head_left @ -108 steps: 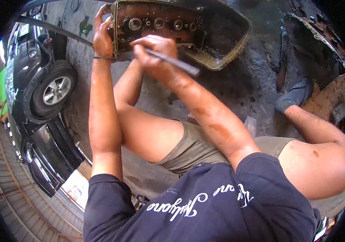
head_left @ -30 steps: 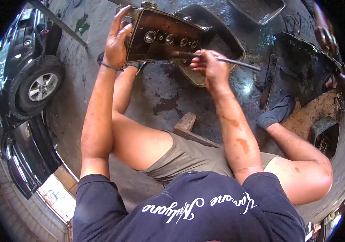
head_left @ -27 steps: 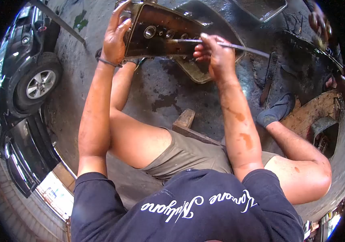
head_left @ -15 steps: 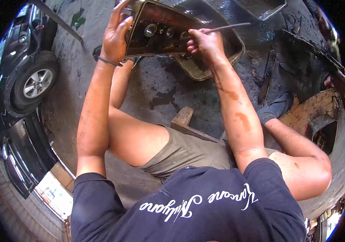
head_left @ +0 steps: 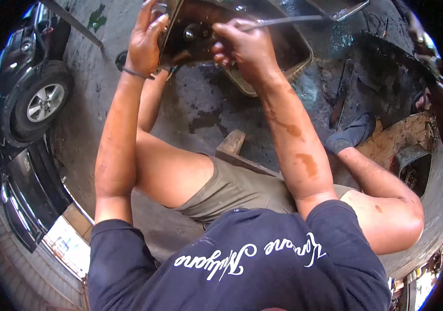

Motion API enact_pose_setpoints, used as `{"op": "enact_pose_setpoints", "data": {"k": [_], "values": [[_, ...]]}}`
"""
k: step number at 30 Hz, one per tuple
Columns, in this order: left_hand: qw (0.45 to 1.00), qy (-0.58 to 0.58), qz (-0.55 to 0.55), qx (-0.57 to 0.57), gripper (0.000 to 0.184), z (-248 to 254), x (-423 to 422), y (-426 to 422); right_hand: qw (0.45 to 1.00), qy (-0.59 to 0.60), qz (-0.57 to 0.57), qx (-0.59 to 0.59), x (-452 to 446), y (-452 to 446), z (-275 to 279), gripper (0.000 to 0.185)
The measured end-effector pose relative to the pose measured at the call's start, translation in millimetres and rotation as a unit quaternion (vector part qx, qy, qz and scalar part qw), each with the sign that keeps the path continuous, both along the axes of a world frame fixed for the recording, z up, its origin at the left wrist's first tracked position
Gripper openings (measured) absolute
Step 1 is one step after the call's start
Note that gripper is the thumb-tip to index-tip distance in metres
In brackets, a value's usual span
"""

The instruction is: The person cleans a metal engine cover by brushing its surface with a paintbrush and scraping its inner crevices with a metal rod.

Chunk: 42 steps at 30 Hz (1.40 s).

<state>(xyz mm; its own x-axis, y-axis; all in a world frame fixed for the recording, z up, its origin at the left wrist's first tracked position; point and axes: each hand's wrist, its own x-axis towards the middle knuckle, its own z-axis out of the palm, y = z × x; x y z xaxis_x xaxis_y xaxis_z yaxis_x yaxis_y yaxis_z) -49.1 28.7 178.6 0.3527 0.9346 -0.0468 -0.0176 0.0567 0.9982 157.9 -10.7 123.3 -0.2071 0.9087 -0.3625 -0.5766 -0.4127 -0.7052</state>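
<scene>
The valve cover (head_left: 200, 13) is dark and oily inside, with brownish red on its inner wall, a lighter metal rim and a shiny ring around the one round opening that shows clearly. It is tilted with its hollow side towards the camera, and its top edge runs out of view. Compared with half a second ago, the right hand (head_left: 247, 49) has moved along the cover towards the left hand (head_left: 144, 49), so that it now hides openings that showed then; the cover also reaches farther past the top of the view. The tan tip of the brush (head_left: 291, 20) now shows near the cover's left end, slightly blurred, where it was hard to make out before. The left hand's fingers are half curled, the thumb set apart from the forefinger, and they have hold of the cover's end, which lies just to the right of them; the exact contact of the fingertips cannot be told. The right hand's fingers are closed around the brush, thumb and forefinger pinched on it and the others curled in, with the handle slanting out to their right. The cover lies behind and to the left of these fingers, and the metal-rimmed tray (head_left: 304, 63) beyond them and to their right.
</scene>
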Motion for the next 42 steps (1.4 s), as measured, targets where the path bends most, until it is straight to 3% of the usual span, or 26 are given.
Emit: {"op": "enact_pose_setpoints", "data": {"k": [3,6,8,10,11,12,14,16,18,20,22,24,26,28,31,33,36,38,40,42], "values": [[0.999,-0.002,0.039,0.016,0.057,2.6,7.1,2.3,0.993,-0.095,-0.021,-0.066,23.2,-6.5,-70.5,0.02],[0.998,-0.008,0.06,0.017,0.057,-1.0,11.1,3.7,0.999,0.004,-0.031,-0.042,11.7,-15.9,-18.3,0.02],[0.997,0.022,0.063,-0.03,0.057,8.7,9.6,-2.9,0.999,-0.022,-0.039,0.003,3.8,-17.3,1.0,0.02],[0.999,0.024,0.042,0.008,0.057,8.7,14.5,0.3,0.997,-0.019,-0.052,-0.055,12.6,-15.9,-35.8,0.02],[0.998,0.008,0.061,0.002,0.056,4.8,12.0,1.3,0.993,-0.101,-0.039,-0.054,18.5,-15.0,-39.1,0.02],[0.997,-0.008,0.079,-0.006,0.056,0.0,9.2,2.8,0.993,-0.103,-0.039,-0.051,16.9,-17.1,-43.9,0.02],[0.998,0.024,0.065,0.011,0.056,-3.1,5.4,7.6,0.997,0.024,-0.056,-0.037,2.7,-19.4,-9.9,0.02],[0.998,0.019,0.055,-0.009,0.057,5.3,9.4,-2.8,0.999,0.027,-0.023,0.032,-9.0,-16.7,8.5,0.018],[0.999,0.047,0.008,0.012,0.057,2.3,3.1,3.1,0.999,-0.039,-0.03,-0.014,-3.2,-12.3,-10.7,0.018],[0.997,-0.013,0.074,0.0,0.058,4.9,15.3,-2.6,0.989,-0.139,-0.01,-0.041,17.8,-9.9,-82.0,0.017],[0.996,-0.035,0.075,-0.021,0.058,1.6,9.6,3.6,0.987,-0.138,-0.041,-0.073,23.3,-14.1,-96.3,0.017],[0.999,-0.031,0.024,0.02,0.058,-7.7,1.4,8.4,0.998,0.008,-0.056,-0.035,1.4,-10.0,-45.9,0.018],[0.999,-0.025,0.044,-0.013,0.058,-1.5,7.6,1.4,0.999,0.029,-0.012,0.008,-7.2,-11.3,-6.8,0.017],[0.998,-0.037,0.055,-0.016,0.058,-0.9,7.5,5.8,0.998,0.016,-0.038,-0.041,-3.7,-11.2,-26.0,0.017],[0.997,0.004,0.075,-0.003,0.058,2.5,5.5,8.4,0.973,-0.202,-0.052,-0.1,30.6,-20.6,-152.2,0.018],[0.998,0.03,0.054,0.018,0.058,0.9,3.8,10.5,0.979,-0.163,-0.055,-0.113,35.9,-18.1,-147.8,0.018],[0.996,0.066,0.06,0.002,0.057,0.7,-0.1,-2.6,0.998,-0.027,-0.039,-0.03,13.3,-15.9,-75.5,0.018],[0.998,0.028,0.061,-0.002,0.057,-6.7,-8.7,11.0,0.995,-0.003,-0.072,-0.07,12.5,-19.9,-88.3,0.017],[0.998,0.005,0.061,0.017,0.058,-2.5,0.5,10.4,0.973,-0.174,-0.086,-0.126,26.7,-22.9,-159.0,0.017],[0.995,0.033,0.091,-0.001,0.058,0.2,7.8,15.3,0.971,-0.16,-0.091,-0.15,35.0,-22.7,-173.1,0.017]]}}
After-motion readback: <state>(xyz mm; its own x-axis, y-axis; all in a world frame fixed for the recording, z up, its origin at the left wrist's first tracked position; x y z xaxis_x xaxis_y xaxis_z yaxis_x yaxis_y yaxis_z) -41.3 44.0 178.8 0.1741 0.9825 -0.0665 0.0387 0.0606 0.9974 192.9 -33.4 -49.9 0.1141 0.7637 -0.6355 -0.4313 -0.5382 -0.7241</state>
